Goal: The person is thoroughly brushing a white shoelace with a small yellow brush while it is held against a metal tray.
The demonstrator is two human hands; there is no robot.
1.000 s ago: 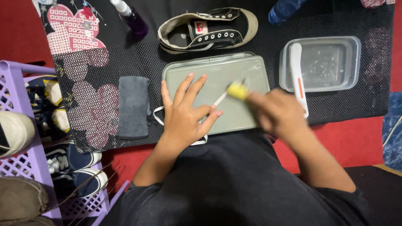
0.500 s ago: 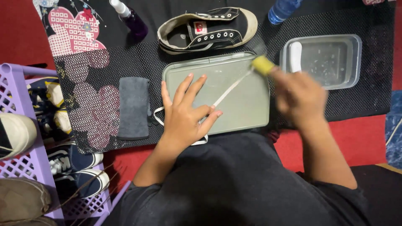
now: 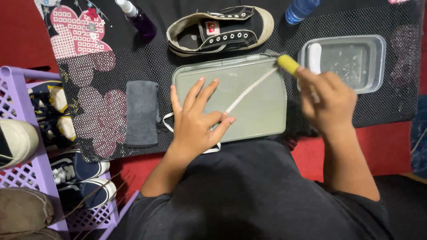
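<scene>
My left hand [image 3: 198,120] lies flat with fingers spread on a grey-green tray [image 3: 267,111], pinning a white shoelace [image 3: 249,91] that runs diagonally across it. My right hand [image 3: 327,100], blurred, grips a yellow-handled brush [image 3: 288,64] at the tray's far right corner, close to a clear rectangular tub [image 3: 351,60] of water. A white brush [image 3: 314,55] rests in that tub. A black low sneaker without lace [image 3: 220,29] lies on its side just beyond the tray.
A grey folded cloth [image 3: 141,113] lies left of the tray on a black mesh mat [image 3: 98,111]. A purple spray bottle [image 3: 140,20] and a blue bottle [image 3: 300,9] stand at the far edge. A purple basket [image 3: 31,146] with several shoes sits at left.
My right hand has carried the yellow brush from the tray's middle along the lace to the far right corner, toward the tub. My left hand has stayed put.
</scene>
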